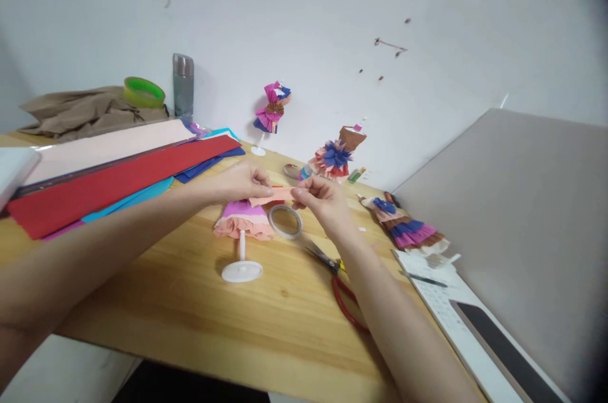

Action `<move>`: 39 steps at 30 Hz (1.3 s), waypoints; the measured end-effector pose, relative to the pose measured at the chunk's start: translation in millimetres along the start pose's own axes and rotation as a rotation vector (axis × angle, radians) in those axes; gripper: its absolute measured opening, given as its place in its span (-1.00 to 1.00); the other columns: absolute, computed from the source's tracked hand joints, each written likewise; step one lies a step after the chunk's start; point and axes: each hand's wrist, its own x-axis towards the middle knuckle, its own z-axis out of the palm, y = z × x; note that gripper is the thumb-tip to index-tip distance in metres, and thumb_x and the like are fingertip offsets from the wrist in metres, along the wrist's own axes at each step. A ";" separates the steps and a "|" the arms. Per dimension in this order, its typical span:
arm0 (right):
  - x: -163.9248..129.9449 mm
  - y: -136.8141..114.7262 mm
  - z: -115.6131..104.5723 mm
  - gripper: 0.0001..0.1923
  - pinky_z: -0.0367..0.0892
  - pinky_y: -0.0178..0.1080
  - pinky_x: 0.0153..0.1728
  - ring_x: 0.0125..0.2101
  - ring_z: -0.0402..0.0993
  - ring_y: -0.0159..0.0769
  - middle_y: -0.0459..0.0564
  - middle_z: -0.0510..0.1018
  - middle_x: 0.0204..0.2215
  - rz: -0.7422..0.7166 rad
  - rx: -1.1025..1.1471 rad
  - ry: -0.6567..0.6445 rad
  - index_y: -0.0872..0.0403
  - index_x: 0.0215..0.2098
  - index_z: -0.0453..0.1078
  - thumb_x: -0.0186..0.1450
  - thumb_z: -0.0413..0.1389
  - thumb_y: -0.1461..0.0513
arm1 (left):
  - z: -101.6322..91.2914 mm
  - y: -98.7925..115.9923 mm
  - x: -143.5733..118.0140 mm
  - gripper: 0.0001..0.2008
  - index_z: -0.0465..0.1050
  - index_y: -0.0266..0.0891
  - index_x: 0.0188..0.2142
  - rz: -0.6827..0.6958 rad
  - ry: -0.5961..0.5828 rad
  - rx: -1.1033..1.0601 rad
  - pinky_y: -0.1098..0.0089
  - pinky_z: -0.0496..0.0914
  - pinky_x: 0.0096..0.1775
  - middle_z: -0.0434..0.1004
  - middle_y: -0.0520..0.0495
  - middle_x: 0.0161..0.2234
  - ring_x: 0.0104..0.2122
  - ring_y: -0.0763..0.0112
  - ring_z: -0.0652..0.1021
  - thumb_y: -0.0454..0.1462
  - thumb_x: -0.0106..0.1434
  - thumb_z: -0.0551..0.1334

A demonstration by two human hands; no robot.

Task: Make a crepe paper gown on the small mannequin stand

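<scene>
Pale wood counter [190, 308], varnished, grain running left to right, set against a plain white wall [308, 10] with a few small dark marks. A grey panel [513, 213] slopes along the right side.

Far left: stacked paper sheets [109, 181], pink on top, then red, blue and turquoise edges fanned out. Behind them a crumpled tan cloth [80, 111], a green tape ring [144, 92] resting on it, and a grey metal flask [183, 85] upright near the wall.

Two finished paper figures stand by the wall: a pink and blue one on a white stand [272, 108], and a frilled one with a blue flower and brown top [338, 154]. A third layered figure [403, 225] lies flat at right, beside a white sheet with a pen [427, 279] and a dark tablet [508, 352].

Centre: left hand [242, 181] and right hand [320, 197] each pinch one end of a small salmon-pink paper strip [273, 196], held level between them just above the counter. Both grips narrow, thumb against fingertips on the paper. Strip looks soft, crepe-like, though the texture is hard to make out.

Directly below the strip: a paper skirt [243, 220], purple tier over a peach ruffle, on a white stand with a round base [242, 270]. A clear tape roll [285, 220] lies just right of it. Red-handled scissors [339, 286] lie under the right forearm, partly hidden.
</scene>
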 end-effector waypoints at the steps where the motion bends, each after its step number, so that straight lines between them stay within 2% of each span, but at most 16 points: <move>1: -0.1 -0.2 0.7 -0.76 0.33 -0.28 -0.53 -0.62 0.40 -0.37 -0.13 0.46 -0.68 -0.010 0.001 0.008 0.06 -0.56 0.36 0.01 0.27 0.10 | -0.3 -0.4 0.5 -0.80 0.40 -0.27 -0.61 0.000 0.015 0.027 0.48 0.08 -0.57 0.32 0.07 -0.66 -0.64 0.56 0.28 -0.21 0.06 0.28; 7: -5.9 -4.8 7.2 -0.76 0.30 -0.28 -0.53 -0.62 0.37 -0.37 -0.12 0.46 -0.66 -0.078 -0.016 0.007 0.05 -0.55 0.36 0.05 0.25 0.08 | 1.0 0.6 -0.8 -0.76 0.41 -0.28 -0.60 -0.032 0.090 0.071 0.48 0.08 -0.59 0.35 0.04 -0.66 -0.65 0.55 0.28 -0.17 0.07 0.28; 10: -11.3 -6.8 10.6 -0.78 0.28 -0.28 -0.53 -0.61 0.35 -0.37 -0.11 0.46 -0.64 -0.109 -0.041 -0.010 0.05 -0.54 0.37 0.10 0.22 0.09 | 2.1 4.9 -4.8 -0.75 0.36 -0.26 -0.62 -0.013 0.070 0.047 0.48 0.11 -0.56 0.35 0.05 -0.65 -0.62 0.54 0.30 -0.19 0.10 0.24; 15: -14.1 -5.4 8.0 -0.82 0.26 -0.29 -0.49 -0.56 0.37 -0.36 -0.10 0.47 -0.60 -0.172 -0.158 0.042 0.07 -0.52 0.40 0.16 0.18 0.14 | 1.0 15.3 -8.0 -0.72 0.31 -0.25 -0.64 -0.098 0.047 0.091 0.47 0.00 -0.59 0.19 0.10 -0.69 -0.64 0.55 0.20 -0.17 0.09 0.26; 20: -7.0 -5.5 1.2 -0.82 0.28 -0.29 -0.51 -0.60 0.36 -0.37 -0.11 0.46 -0.65 -0.111 -0.061 0.101 0.06 -0.55 0.39 0.10 0.20 0.14 | 2.1 22.1 -8.0 -0.75 0.31 -0.27 -0.61 -0.085 -0.023 0.031 0.48 0.02 -0.57 0.20 0.09 -0.66 -0.62 0.54 0.20 -0.18 0.10 0.22; 25: -2.4 -6.7 -2.3 -0.82 0.28 -0.31 -0.53 -0.63 0.34 -0.39 -0.13 0.44 -0.68 -0.052 0.047 0.118 0.07 -0.56 0.38 0.05 0.22 0.15 | 0.5 21.6 -6.5 -0.69 0.25 -0.26 -0.61 -0.041 -0.095 0.009 0.50 0.03 -0.56 0.14 0.11 -0.66 -0.62 0.56 0.20 -0.12 0.12 0.21; 29: -1.5 -0.8 -4.4 -0.79 0.30 -0.31 -0.52 -0.63 0.35 -0.40 -0.14 0.44 -0.68 -0.032 0.068 0.120 0.08 -0.54 0.38 0.06 0.24 0.11 | -3.8 15.7 -2.3 -0.73 0.35 -0.29 -0.54 -0.083 -0.078 -0.014 0.50 0.16 -0.53 0.27 0.07 -0.63 -0.60 0.53 0.30 -0.12 0.12 0.20; 31: -1.6 1.6 -4.8 -0.77 0.28 -0.33 -0.53 -0.63 0.34 -0.41 -0.15 0.43 -0.68 -0.027 0.075 0.110 0.09 -0.53 0.38 0.07 0.23 0.10 | -6.3 13.4 -0.2 -0.75 0.38 -0.29 -0.54 -0.085 -0.091 0.014 0.50 0.16 -0.51 0.30 0.06 -0.61 -0.59 0.52 0.31 -0.14 0.11 0.20; 35: -2.9 -1.9 -4.5 -0.79 0.22 -0.34 -0.54 -0.63 0.31 -0.42 -0.16 0.41 -0.67 -0.004 0.070 0.070 0.09 -0.53 0.37 0.07 0.21 0.12 | -10.7 11.5 3.0 -0.76 0.36 -0.29 -0.64 -0.016 -0.125 0.125 0.48 0.07 -0.52 0.24 0.08 -0.65 -0.59 0.54 0.25 -0.21 0.07 0.20; 37: -4.0 -7.7 -4.8 -0.80 0.19 -0.34 -0.54 -0.62 0.30 -0.43 -0.16 0.40 -0.66 0.010 0.049 0.049 0.09 -0.54 0.37 0.07 0.20 0.12 | -11.9 11.5 3.5 -0.76 0.36 -0.29 -0.67 0.021 -0.096 0.156 0.48 0.06 -0.52 0.23 0.09 -0.67 -0.59 0.55 0.23 -0.22 0.05 0.21; 39: -5.2 -14.1 -5.7 -0.80 0.16 -0.34 -0.54 -0.62 0.29 -0.43 -0.16 0.39 -0.66 0.026 0.029 0.038 0.09 -0.53 0.36 0.08 0.19 0.13 | -12.1 12.1 3.1 -0.76 0.38 -0.28 -0.67 0.037 -0.067 0.142 0.48 0.12 -0.50 0.31 0.07 -0.65 -0.58 0.52 0.28 -0.21 0.04 0.21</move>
